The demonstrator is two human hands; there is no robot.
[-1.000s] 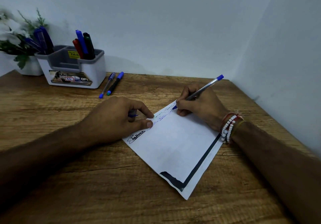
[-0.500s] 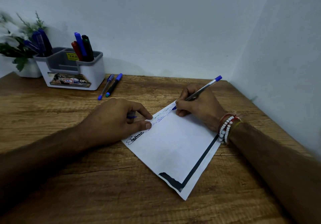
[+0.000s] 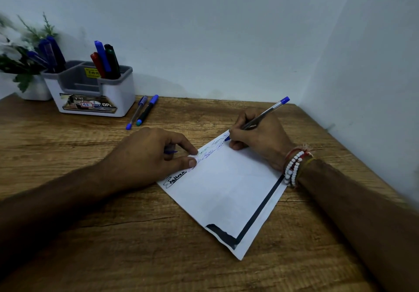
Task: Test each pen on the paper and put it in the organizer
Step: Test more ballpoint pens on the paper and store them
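Note:
A white sheet of paper (image 3: 229, 192) with a black border lies slanted on the wooden desk. My right hand (image 3: 260, 137) grips a clear blue pen (image 3: 269, 110), its tip touching the paper's far corner beside several scribbled words. My left hand (image 3: 149, 155) presses the paper's left edge with its fingertips and has a small blue pen cap (image 3: 171, 151) tucked under the fingers. The white and grey organizer (image 3: 90, 90) stands at the back left, with several pens upright in it. Two more pens (image 3: 142, 111) lie side by side on the desk just right of it.
A white pot with a leafy plant (image 3: 25, 65) stands behind the organizer at the far left. Walls close the desk (image 3: 113, 235) at the back and on the right. Beaded bracelets (image 3: 293, 167) circle my right wrist.
The pen tip has shifted slightly along the paper's far edge as my right hand writes. My left hand stays put; the view has tilted a little.

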